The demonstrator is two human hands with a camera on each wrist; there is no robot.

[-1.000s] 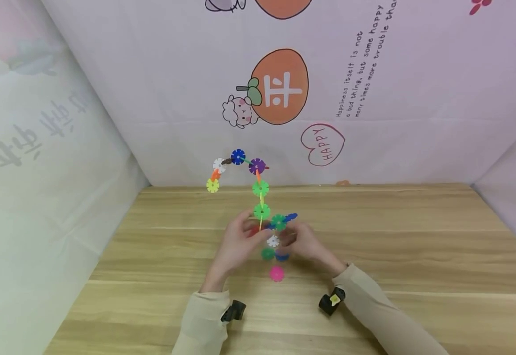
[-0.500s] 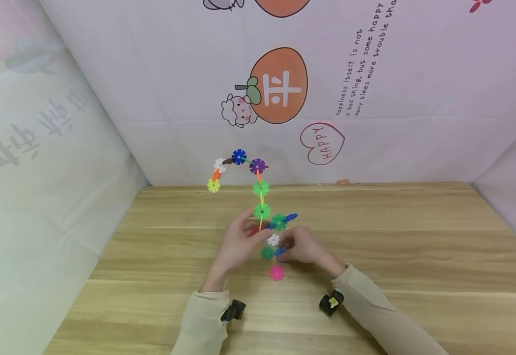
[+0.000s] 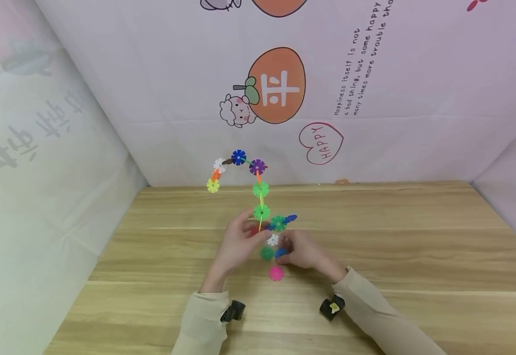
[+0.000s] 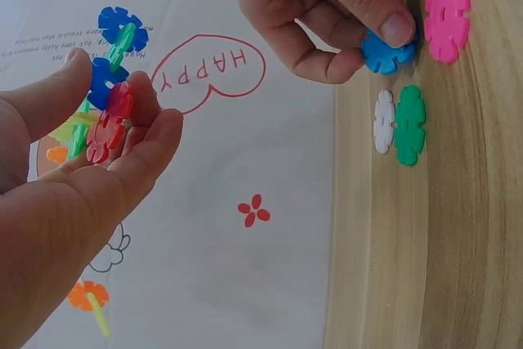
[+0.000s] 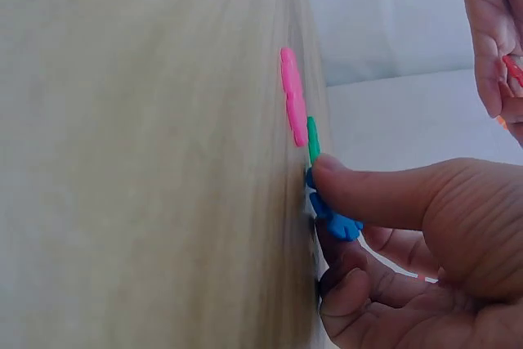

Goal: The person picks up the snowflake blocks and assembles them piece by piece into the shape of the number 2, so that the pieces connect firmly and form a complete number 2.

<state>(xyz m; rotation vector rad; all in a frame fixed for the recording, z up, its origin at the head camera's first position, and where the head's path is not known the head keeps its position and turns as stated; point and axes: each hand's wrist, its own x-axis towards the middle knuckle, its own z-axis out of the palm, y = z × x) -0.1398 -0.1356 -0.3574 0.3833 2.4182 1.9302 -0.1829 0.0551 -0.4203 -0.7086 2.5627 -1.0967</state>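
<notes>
My left hand [image 3: 239, 241] holds a hooked chain of joined snowflake discs [image 3: 260, 189] off the table. Its thumb and fingers pinch the chain near a red disc [image 4: 110, 124] and a dark blue disc [image 4: 105, 83]. Above the hand the chain rises through green and purple discs and curves left to a yellow disc [image 3: 213, 185]. Down at the tabletop, my right hand [image 3: 305, 249] pinches a single blue snowflake disc [image 5: 339, 222] between thumb and fingers. A white disc [image 4: 383, 122], a green disc [image 4: 410, 125] and a pink disc [image 4: 447, 15] lie loose beside it.
The wooden table [image 3: 395, 256] spreads out around both hands. A printed white cloth [image 3: 187, 74] hangs behind it, with more cloth at the left and right sides. Black wrist cameras [image 3: 233, 311] sit at both sleeves.
My right hand has come down and closed its thumb and fingers on the blue disc, which has tilted and shifted slightly. The left hand and the chain stay nearly still.
</notes>
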